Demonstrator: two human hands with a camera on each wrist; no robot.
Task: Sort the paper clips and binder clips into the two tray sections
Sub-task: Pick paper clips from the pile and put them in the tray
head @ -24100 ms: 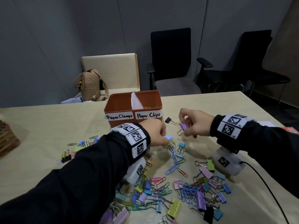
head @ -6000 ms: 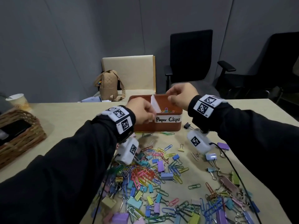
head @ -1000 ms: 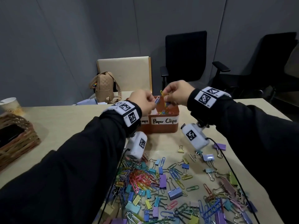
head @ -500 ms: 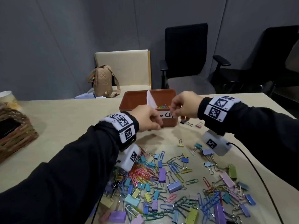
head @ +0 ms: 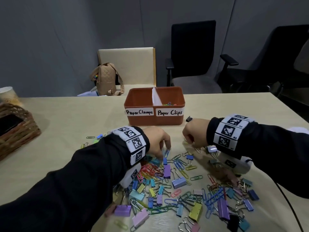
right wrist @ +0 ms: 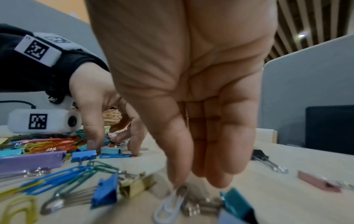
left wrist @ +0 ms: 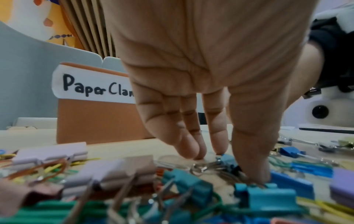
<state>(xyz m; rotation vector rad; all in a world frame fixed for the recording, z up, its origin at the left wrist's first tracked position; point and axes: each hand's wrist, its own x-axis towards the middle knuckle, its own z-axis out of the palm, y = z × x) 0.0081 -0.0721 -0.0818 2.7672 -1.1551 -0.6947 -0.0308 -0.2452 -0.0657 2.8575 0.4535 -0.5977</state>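
Orange tray sits behind the clip pile – both hands down picking: left hand fingers extended onto a blue paper clip, right hand fingertips reaching a white paper clip – pinch not clear

The tray is terracotta orange with white labels lettered in black. The clips are lilac, blue, teal, yellow, pink, green, orange and black on the pale beige surface. Black sleeves carry black-and-white checked wristbands.
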